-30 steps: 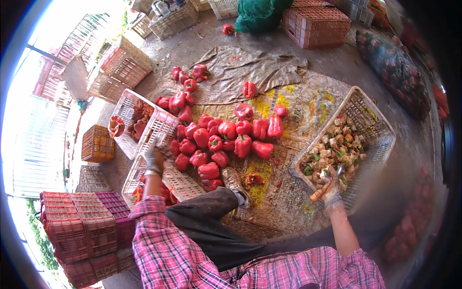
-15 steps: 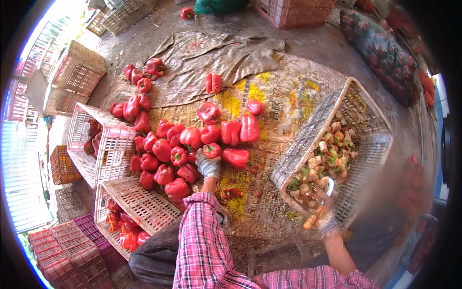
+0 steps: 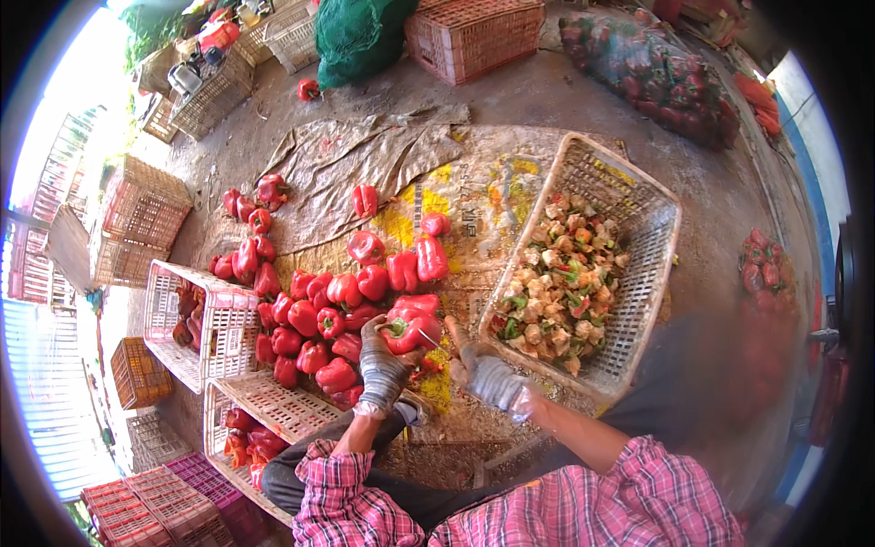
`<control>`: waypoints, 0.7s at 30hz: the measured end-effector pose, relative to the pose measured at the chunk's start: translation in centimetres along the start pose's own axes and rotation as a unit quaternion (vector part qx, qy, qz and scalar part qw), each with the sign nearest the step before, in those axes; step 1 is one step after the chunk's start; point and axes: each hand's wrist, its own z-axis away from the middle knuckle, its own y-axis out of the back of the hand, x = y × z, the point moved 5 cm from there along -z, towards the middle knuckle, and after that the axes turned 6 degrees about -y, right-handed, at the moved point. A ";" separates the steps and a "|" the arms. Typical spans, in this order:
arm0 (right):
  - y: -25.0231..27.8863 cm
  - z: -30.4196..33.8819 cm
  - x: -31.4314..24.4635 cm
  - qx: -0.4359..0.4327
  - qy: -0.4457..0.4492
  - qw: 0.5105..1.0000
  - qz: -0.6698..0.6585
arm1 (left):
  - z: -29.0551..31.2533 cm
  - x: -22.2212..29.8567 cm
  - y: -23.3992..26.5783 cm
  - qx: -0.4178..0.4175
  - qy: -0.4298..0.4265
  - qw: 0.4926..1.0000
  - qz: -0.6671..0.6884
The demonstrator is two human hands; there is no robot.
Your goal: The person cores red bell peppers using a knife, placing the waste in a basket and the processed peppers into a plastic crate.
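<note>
My left hand [image 3: 383,366], in a grey-striped glove, grips a red bell pepper [image 3: 410,332] with its green stem end turned up. My right hand [image 3: 495,378], gloved too, is closed on a knife whose thin metal blade [image 3: 427,336] shows against the pepper's right side. The hand hides the knife's handle. Many red bell peppers [image 3: 306,317] lie heaped on the sacking just beyond and left of my left hand. To the right of my right hand, a tilted pale plastic crate [image 3: 670,246] holds cut pepper cores [image 3: 558,292] with green stems.
Two pale crates [image 3: 273,401] with peppers inside lie at the left, near my knee. Stacked crates [image 3: 137,219] stand farther left. A green net sack [image 3: 365,41], a reddish crate [image 3: 474,41] and a net bag of peppers [image 3: 652,77] are at the back.
My left hand has lifted a pepper off the heap. My right hand has moved left from the crate of cores, bringing the knife to the pepper. The view has shifted.
</note>
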 end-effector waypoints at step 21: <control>-1.7 6.3 10.9 0.117 0.067 0.984 -0.116 | 7.8 4.1 -1.5 -0.045 0.103 0.922 0.371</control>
